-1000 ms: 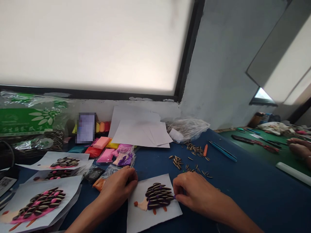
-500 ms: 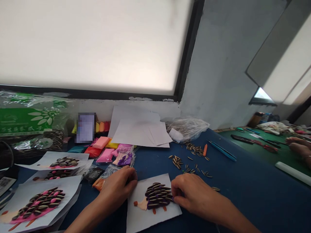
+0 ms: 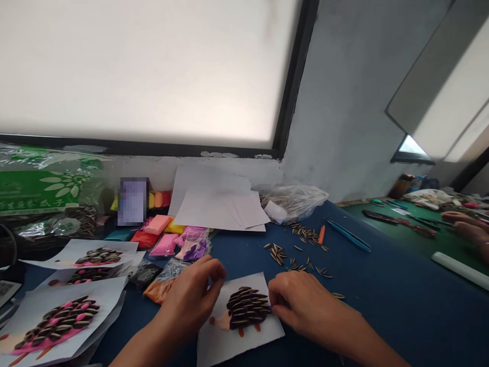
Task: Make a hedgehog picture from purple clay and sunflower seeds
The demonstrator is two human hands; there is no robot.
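A white paper sheet (image 3: 214, 351) lies before me with a hedgehog (image 3: 248, 308) on it, its purple back covered in striped sunflower seeds, its face peach and its feet brown. My left hand (image 3: 200, 285) hovers over the sheet's upper left edge, fingers curled and thumb close to the index finger; whatever is between them is hidden. At the hedgehog's right end, my right hand (image 3: 292, 298) pinches with thumb and index finger. A tiny purple spot shows by those fingertips, too small to identify.
Loose sunflower seeds (image 3: 277, 253) and blue tweezers (image 3: 349, 235) lie to the right. Finished pink hedgehog sheets (image 3: 110, 306) overlap at left. Clay packets (image 3: 164, 244), blank papers (image 3: 217, 209) and a seed bag (image 3: 38, 188) line the wall. Another person's hand (image 3: 469, 229) is far right.
My left hand has risen and shifted slightly right, with its fingers now over the sheet near the hedgehog's face. My right hand stays at the hedgehog's right end.
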